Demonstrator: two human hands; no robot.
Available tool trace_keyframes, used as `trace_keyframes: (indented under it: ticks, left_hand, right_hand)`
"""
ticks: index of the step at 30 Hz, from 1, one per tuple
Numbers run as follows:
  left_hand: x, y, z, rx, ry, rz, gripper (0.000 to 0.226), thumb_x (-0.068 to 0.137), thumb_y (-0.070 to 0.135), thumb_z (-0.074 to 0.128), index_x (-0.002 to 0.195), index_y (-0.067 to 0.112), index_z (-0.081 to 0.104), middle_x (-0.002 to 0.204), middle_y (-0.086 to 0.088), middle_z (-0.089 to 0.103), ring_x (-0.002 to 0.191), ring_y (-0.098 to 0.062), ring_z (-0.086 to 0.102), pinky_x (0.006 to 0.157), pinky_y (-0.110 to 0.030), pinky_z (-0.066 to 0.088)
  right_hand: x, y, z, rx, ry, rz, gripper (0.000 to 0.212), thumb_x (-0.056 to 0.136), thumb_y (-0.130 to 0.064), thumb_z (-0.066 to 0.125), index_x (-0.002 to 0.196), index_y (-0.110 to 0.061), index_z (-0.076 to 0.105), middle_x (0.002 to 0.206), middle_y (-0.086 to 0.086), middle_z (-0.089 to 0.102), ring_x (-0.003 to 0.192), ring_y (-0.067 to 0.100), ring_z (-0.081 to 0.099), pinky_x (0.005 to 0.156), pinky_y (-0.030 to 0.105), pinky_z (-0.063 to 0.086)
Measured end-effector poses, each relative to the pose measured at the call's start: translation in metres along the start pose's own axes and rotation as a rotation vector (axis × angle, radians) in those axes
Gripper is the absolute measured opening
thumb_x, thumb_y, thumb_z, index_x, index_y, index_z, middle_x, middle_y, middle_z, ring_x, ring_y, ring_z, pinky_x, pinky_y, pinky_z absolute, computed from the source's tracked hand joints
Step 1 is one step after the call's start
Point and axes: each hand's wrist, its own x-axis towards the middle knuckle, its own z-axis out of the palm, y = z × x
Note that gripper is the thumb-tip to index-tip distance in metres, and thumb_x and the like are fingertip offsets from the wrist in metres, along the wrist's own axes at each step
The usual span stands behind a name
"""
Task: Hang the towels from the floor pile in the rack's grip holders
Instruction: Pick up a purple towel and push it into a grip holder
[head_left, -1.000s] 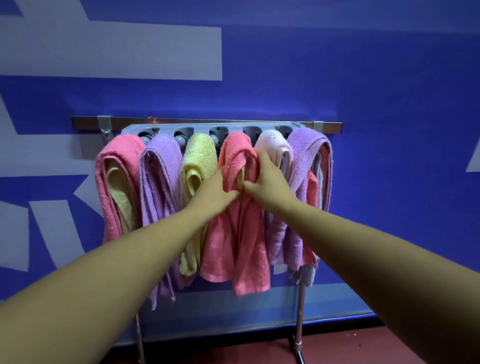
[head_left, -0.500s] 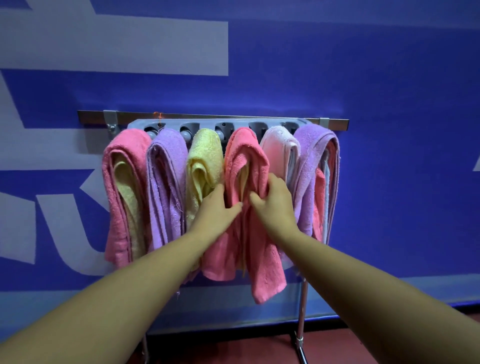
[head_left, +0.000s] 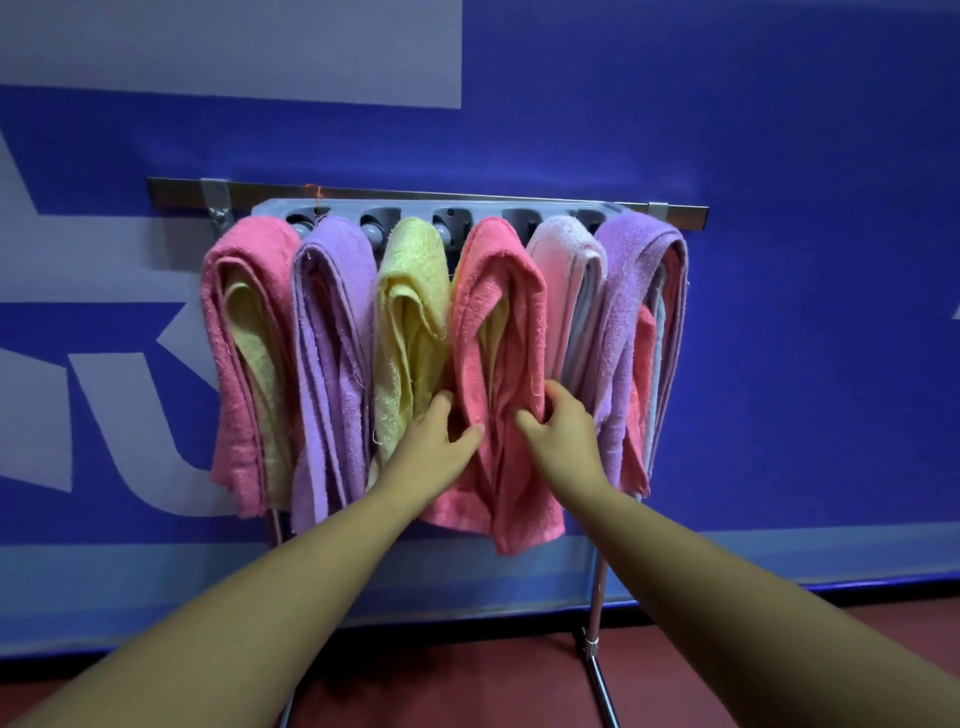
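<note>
Pink, purple & yellow towels hang in a row on the rack by the blue wall. Six bunches, side by side, all touching. The one that matters now is the coral towel, 4th from the left, between the yellow towel & the pale pink towel. Its top goes up to the grey grip holders & it hangs long-ways, straight down.

Both hands are on it, low down. The left hand holds the left fold, thumb in front, fingers tucked round behind. The right hand does the same on the right fold, fingers curled round the edge. So both hands are closed on cloth, not wide. They sit level w/ each other, one each side of the middle crease, & neither is nearer than the other.

What counts next: the holder is right above the hands, & the towel runs up-down btw them. I think the person is tugging or smoothing it so it sits tight & hangs even. A pull should go straight down, prob. gentle, or the top could slip out. A sideways pull could drag the neighbours too, cos they press on it.

No floor pile shows from here, only a bit of red floor & a rack leg. The row looks full, so the job seems nearly done, tho I can't be sure.
</note>
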Motion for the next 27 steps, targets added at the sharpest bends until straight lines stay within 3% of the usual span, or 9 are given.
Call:
trace_keyframes:
  ticks: [4, 7, 8, 11, 14, 17, 21, 24, 27]
  left_hand:
    - [-0.013, -0.025, 0.016, -0.101, -0.19, -0.137, 0.057, 0.092, 0.027, 0.064, 0.142, 0.026, 0.037, 0.078, 0.007, 0.061, 0.064, -0.012, 0.056, 0.065, -0.031, 0.046]
    - [-0.034, -0.056, 0.038, -0.169, -0.481, -0.29, 0.056, 0.097, 0.017, 0.059, 0.146, 0.024, 0.032, 0.112, 0.006, 0.059, 0.087, -0.016, 0.053, 0.065, -0.03, 0.044]
    - [-0.044, -0.07, 0.045, -0.17, -0.531, -0.319, 0.054, 0.097, 0.015, 0.058, 0.145, 0.019, 0.035, 0.112, 0.003, 0.06, 0.088, -0.018, 0.051, 0.065, -0.03, 0.044]
    - [-0.079, -0.106, 0.059, -0.123, -0.534, -0.4, 0.038, 0.095, 0.014, 0.058, 0.132, 0.012, 0.049, 0.094, -0.005, 0.061, 0.08, -0.02, 0.051, 0.065, -0.029, 0.043]
    - [-0.119, -0.138, 0.072, -0.058, -0.55, -0.471, 0.02, 0.094, 0.014, 0.059, 0.114, 0.014, 0.056, 0.091, -0.007, 0.065, 0.076, -0.018, 0.056, 0.063, -0.024, 0.044]
    - [-0.16, -0.173, 0.09, 0.074, -0.523, -0.491, 0.014, 0.09, 0.014, 0.062, 0.104, 0.014, 0.065, 0.083, -0.002, 0.067, 0.063, -0.009, 0.055, 0.056, -0.017, 0.04]
    - [-0.213, -0.23, 0.122, 0.163, -0.412, -0.522, 0.012, 0.081, 0.004, 0.063, 0.087, 0.007, 0.074, 0.086, -0.013, 0.067, 0.087, -0.028, 0.064, 0.083, -0.028, 0.046]
    - [-0.257, -0.277, 0.15, 0.218, -0.475, -0.58, 0.011, 0.079, 0.001, 0.061, 0.078, 0.001, 0.072, 0.083, -0.019, 0.07, 0.086, -0.031, 0.064, 0.085, -0.034, 0.048]
    - [-0.295, -0.307, 0.176, 0.231, -0.575, -0.654, 0.011, 0.081, 0.006, 0.06, 0.078, 0.008, 0.071, 0.086, -0.014, 0.074, 0.087, -0.027, 0.068, 0.083, -0.035, 0.051]
  right_hand:
    - [-0.02, 0.019, 0.009, -0.051, -0.106, 0.023, 0.028, 0.085, -0.016, 0.064, 0.113, -0.017, 0.062, 0.099, -0.004, 0.072, 0.091, 0.012, 0.066, 0.081, 0.027, 0.048]
    - [-0.049, 0.045, 0.017, -0.108, -0.207, 0.118, 0.031, 0.085, -0.017, 0.067, 0.115, -0.013, 0.061, 0.102, 0.0, 0.07, 0.094, 0.018, 0.064, 0.074, 0.024, 0.04]
    - [-0.062, 0.058, 0.02, -0.124, -0.247, 0.155, 0.033, 0.085, -0.018, 0.069, 0.116, -0.012, 0.06, 0.103, 0.001, 0.07, 0.096, 0.019, 0.064, 0.073, 0.023, 0.039]
    - [-0.106, 0.098, 0.027, -0.187, -0.352, 0.272, 0.043, 0.086, -0.017, 0.068, 0.126, -0.008, 0.057, 0.116, 0.009, 0.068, 0.111, 0.025, 0.063, 0.086, 0.028, 0.044]
    - [-0.149, 0.137, 0.037, -0.257, -0.44, 0.414, 0.056, 0.088, -0.02, 0.069, 0.137, -0.002, 0.05, 0.131, 0.016, 0.062, 0.123, 0.029, 0.058, 0.099, 0.031, 0.042]
    - [-0.188, 0.176, 0.049, -0.34, -0.515, 0.504, 0.05, 0.086, -0.022, 0.07, 0.128, 0.0, 0.056, 0.126, 0.019, 0.064, 0.12, 0.034, 0.058, 0.096, 0.032, 0.042]
    - [-0.239, 0.227, 0.063, -0.386, -0.602, 0.62, 0.048, 0.087, -0.022, 0.069, 0.127, 0.002, 0.057, 0.126, 0.019, 0.063, 0.118, 0.033, 0.059, 0.097, 0.031, 0.041]
    - [-0.279, 0.264, 0.073, -0.436, -0.673, 0.698, 0.043, 0.088, -0.022, 0.069, 0.123, 0.001, 0.06, 0.122, 0.02, 0.066, 0.116, 0.034, 0.06, 0.093, 0.031, 0.042]
    - [-0.319, 0.3, 0.083, -0.461, -0.749, 0.776, 0.043, 0.088, -0.022, 0.07, 0.122, 0.001, 0.062, 0.121, 0.018, 0.067, 0.116, 0.033, 0.061, 0.093, 0.032, 0.043]
